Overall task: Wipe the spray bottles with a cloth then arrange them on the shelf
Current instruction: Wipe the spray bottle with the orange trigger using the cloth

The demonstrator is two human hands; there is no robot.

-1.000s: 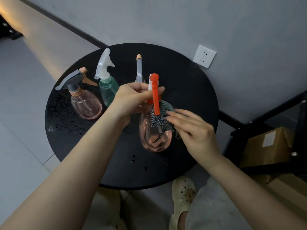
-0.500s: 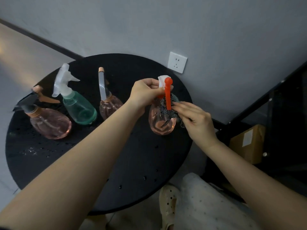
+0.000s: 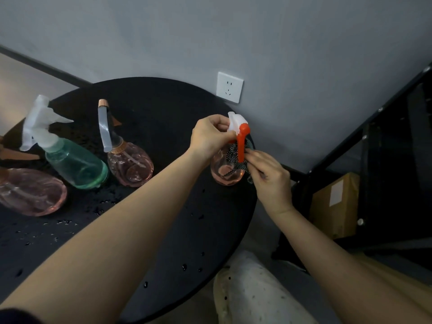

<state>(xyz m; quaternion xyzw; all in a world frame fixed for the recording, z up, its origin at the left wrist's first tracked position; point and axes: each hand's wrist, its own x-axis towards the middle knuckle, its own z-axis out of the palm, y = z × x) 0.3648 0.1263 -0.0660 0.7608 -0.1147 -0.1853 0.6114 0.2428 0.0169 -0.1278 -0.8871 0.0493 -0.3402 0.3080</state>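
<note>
Orange is what catches my eye first: the orange trigger [image 3: 242,146] of the pink spray bottle [image 3: 225,170] I am holding near the right edge of the round black bench [image 3: 163,108]. My left hand [image 3: 210,136] grips the bottle's white spray head [image 3: 235,121], fingers curled around it from the left. My right hand [image 3: 268,176] pinches a black-and-white patterned cloth [image 3: 233,153] against the bottle's neck and upper body, just under the trigger; the cloth drapes down over the front of the pink body. I cannot tell whether the bottle's base touches the bench or is held just above it. Further left on the bench stand three more: a pink bottle with a grey head [image 3: 129,164], a green bottle with a white head [image 3: 74,164] just beside it, and another pink bottle [image 3: 30,191] cut off by the left edge. Water droplets [image 3: 187,266] speckle the black surface. A white wall socket [image 3: 229,87] sits on the grey wall behind, and a cardboard box [image 3: 334,206] rests inside the black shelf frame [image 3: 364,127] to the right.
</note>
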